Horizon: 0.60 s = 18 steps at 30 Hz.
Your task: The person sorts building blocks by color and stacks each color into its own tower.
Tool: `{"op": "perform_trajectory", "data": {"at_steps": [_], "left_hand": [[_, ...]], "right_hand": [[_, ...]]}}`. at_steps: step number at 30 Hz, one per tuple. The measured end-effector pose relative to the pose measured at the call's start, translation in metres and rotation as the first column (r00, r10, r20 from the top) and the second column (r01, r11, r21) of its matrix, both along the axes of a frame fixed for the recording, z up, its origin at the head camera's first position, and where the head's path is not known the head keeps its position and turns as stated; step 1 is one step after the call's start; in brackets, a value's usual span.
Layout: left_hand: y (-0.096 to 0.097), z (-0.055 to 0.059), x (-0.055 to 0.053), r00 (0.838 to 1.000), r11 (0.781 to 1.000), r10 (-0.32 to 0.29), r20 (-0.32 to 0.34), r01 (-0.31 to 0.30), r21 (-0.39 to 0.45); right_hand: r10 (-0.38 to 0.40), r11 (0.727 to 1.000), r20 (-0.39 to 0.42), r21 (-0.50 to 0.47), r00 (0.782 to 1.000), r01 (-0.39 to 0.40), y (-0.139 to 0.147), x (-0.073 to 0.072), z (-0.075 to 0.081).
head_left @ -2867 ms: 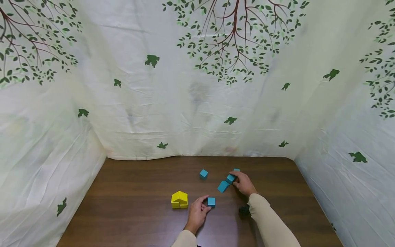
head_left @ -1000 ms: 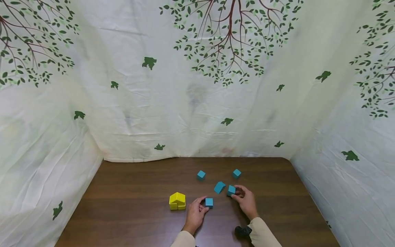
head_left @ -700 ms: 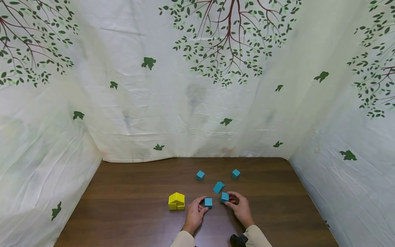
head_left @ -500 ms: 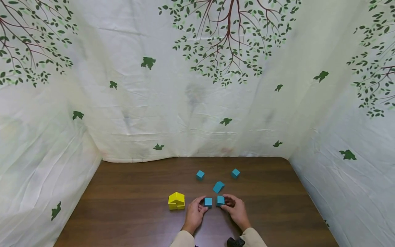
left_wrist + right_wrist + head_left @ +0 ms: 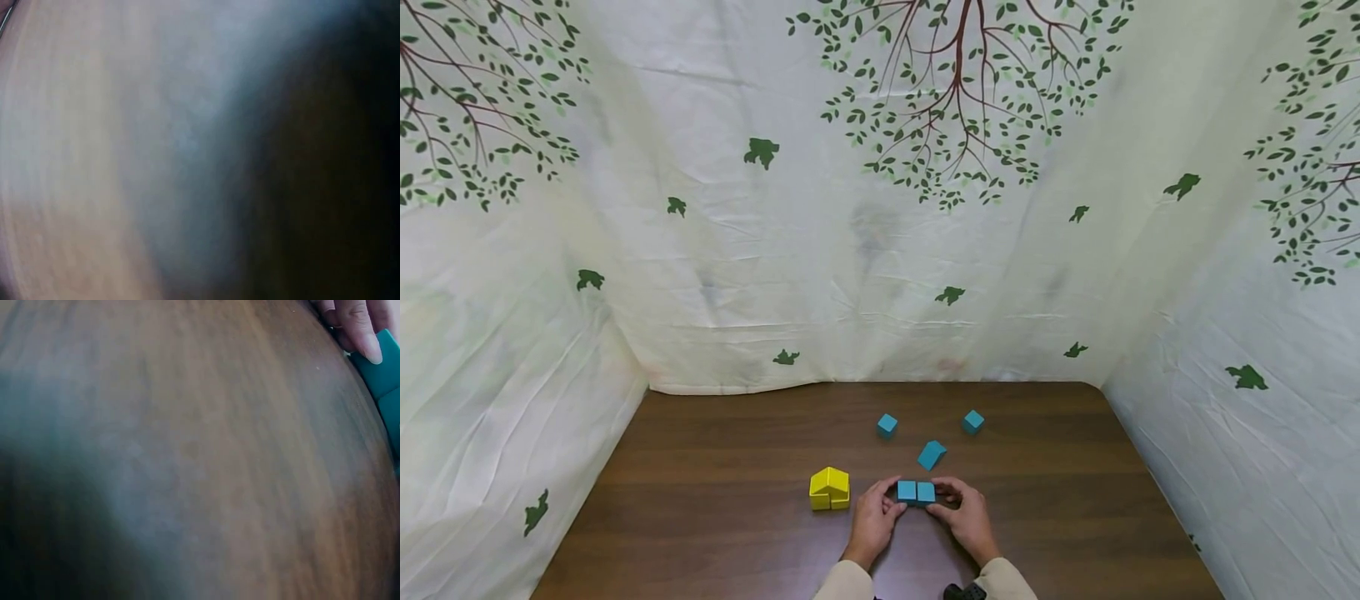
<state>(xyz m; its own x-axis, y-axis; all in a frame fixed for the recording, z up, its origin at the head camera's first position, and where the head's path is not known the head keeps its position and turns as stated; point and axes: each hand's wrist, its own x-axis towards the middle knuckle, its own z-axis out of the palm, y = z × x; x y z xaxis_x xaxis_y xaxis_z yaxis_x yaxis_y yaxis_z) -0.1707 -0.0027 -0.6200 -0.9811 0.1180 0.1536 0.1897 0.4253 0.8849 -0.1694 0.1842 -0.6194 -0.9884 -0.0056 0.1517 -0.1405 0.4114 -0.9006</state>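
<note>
Two blue cubes stand side by side on the table in the head view, their sides meeting at a thin seam. My left hand [image 5: 872,525] pinches the left blue cube [image 5: 907,492] between thumb and finger. On the other side, my right hand [image 5: 968,521] grips the right blue cube [image 5: 926,493] the same way. In the right wrist view, a fingertip [image 5: 370,347] lies against a blue cube [image 5: 382,370] at the upper right edge. The left wrist view shows only a blurred table surface [image 5: 75,137], so the hand's work is hidden there.
A blue wedge-shaped block [image 5: 932,455] lies just behind the pair. Farther back are a blue cube [image 5: 887,426] and another blue cube [image 5: 973,422]. Left of my hands stands a small yellow block house [image 5: 829,487]. A white leaf-patterned cloth [image 5: 880,333] borders the brown table [image 5: 722,467].
My right hand has drawn a blue cube from the back right toward me and leftward, up against the cube at my left hand. My left hand has kept its place.
</note>
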Motion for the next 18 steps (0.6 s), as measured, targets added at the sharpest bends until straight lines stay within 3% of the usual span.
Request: {"op": "perform_trajectory", "data": {"at_steps": [18], "left_hand": [[0.0007,-0.0001,-0.0007,1.000,1.000,0.005,0.007,-0.005,-0.004]], "right_hand": [[-0.001,1.000,-0.004,-0.003,1.000,0.001,-0.0008,0.0009,-0.0033]]}}
